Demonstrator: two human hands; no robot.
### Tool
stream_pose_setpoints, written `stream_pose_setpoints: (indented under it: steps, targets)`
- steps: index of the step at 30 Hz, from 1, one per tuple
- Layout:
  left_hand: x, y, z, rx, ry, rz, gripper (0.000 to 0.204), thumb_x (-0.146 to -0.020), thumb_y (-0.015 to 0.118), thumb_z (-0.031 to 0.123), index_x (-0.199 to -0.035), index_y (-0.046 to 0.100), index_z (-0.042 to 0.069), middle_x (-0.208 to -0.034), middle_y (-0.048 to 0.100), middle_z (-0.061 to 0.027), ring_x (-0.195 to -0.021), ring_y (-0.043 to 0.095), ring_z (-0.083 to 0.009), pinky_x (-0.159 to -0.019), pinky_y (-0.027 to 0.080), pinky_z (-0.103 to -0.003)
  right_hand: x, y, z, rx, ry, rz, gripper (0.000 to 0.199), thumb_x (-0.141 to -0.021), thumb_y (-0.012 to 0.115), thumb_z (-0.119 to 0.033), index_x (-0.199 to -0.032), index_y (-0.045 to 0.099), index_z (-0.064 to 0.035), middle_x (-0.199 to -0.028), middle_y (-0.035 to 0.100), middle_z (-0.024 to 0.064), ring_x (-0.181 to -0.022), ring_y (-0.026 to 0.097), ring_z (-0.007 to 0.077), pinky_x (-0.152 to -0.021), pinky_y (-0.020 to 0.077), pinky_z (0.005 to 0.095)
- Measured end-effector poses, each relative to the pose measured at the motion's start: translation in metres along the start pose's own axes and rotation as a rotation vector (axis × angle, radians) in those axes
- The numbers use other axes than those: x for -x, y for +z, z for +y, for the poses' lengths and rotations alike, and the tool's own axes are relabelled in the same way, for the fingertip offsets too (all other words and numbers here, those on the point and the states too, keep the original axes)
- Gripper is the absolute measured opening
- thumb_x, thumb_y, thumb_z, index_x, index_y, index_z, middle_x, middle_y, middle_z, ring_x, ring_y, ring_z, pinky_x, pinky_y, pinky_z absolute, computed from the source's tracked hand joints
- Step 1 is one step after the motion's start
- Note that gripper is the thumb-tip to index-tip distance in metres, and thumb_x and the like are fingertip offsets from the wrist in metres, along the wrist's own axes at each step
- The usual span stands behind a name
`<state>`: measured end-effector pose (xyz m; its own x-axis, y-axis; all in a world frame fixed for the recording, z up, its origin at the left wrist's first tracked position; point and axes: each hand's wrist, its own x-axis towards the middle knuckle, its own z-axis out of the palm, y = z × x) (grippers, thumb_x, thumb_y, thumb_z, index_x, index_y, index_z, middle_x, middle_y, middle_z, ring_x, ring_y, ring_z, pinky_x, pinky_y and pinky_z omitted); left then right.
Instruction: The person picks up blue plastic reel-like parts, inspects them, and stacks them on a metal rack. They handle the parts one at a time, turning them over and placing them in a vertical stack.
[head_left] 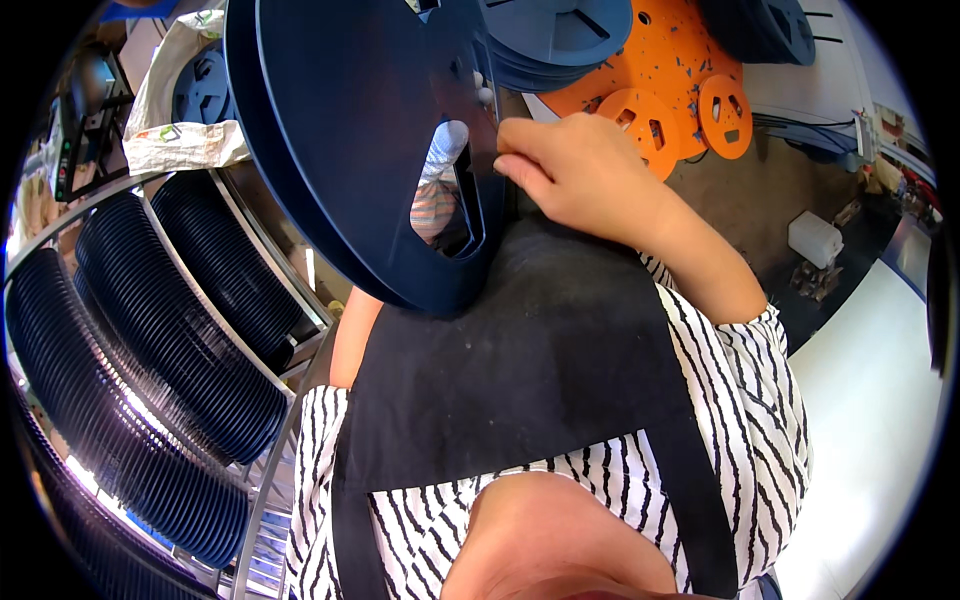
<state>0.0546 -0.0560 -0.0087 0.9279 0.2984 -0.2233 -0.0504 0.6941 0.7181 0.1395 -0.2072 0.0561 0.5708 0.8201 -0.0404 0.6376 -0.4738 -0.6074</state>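
Note:
A large dark blue plastic reel (350,130) with two flanges stands tilted before my chest. Through its long slot shows my left hand (436,190), in a striped glove with a pale blue covering on one digit, gripping the reel from inside; the rest of that hand is hidden behind the flange. My right hand (580,175), bare, is closed at the reel's right edge, thumb and forefinger together. Whatever lies between those fingertips is too small or hidden to tell. Two small white tips (482,88) show near the same edge; what they belong to is unclear.
Blue reels (560,35) are stacked beyond the right hand, beside an orange surface (665,50) strewn with blue scraps and holding orange discs (725,117). At left, a metal rack (270,490) holds rows of dark discs (170,310). A white sack (185,140) stands behind it.

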Motion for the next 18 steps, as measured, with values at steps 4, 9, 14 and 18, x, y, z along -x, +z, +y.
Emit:
stream_pose_setpoints:
  steps: [4,9,14,18]
  targets:
    - [-0.002,-0.024,-0.008,0.061,-0.092,0.031,0.048,-0.088,0.071,0.019,-0.129,0.056,-0.001,-0.126,0.063,-0.0153,-0.116,0.061,-0.0278,-0.102,0.048,-0.039,0.005,0.003,-0.004,0.009,0.017,-0.034,0.014,-0.090,0.063,-0.022,-0.086,0.060,-0.0093,-0.063,0.059,0.0107,-0.060,0.061,0.0325,-0.053,0.0440,0.0424]
    - [-0.002,-0.009,-0.001,0.083,-0.095,-0.020,0.051,-0.089,0.070,0.020,-0.132,0.053,-0.002,-0.129,0.061,-0.0160,-0.119,0.059,-0.0269,-0.102,0.048,-0.037,0.011,0.006,-0.004,0.013,-0.010,-0.038,0.014,-0.090,0.063,-0.021,-0.085,0.058,-0.0091,-0.060,0.057,0.0102,-0.057,0.059,0.0327,-0.051,0.0429,0.0425]
    - [-0.001,-0.014,-0.002,0.094,-0.129,-0.049,0.057,-0.088,0.072,0.025,-0.134,0.051,-0.002,-0.131,0.059,-0.0162,-0.120,0.058,-0.0253,-0.103,0.046,-0.036,0.016,0.007,-0.007,-0.008,-0.005,-0.144,0.014,-0.089,0.063,-0.022,-0.085,0.059,-0.0093,-0.061,0.060,0.0120,-0.061,0.062,0.0338,-0.052,0.0451,0.0441]
    - [-0.003,-0.015,0.002,0.283,-0.196,-0.093,0.063,-0.086,0.075,0.030,-0.135,0.050,0.000,-0.129,0.060,-0.0151,-0.118,0.058,-0.0251,-0.103,0.046,-0.035,0.027,0.015,-0.006,-0.079,-0.003,-0.206,0.015,-0.090,0.062,-0.025,-0.085,0.058,-0.0113,-0.061,0.059,0.0091,-0.060,0.061,0.0316,-0.053,0.0434,0.0424]
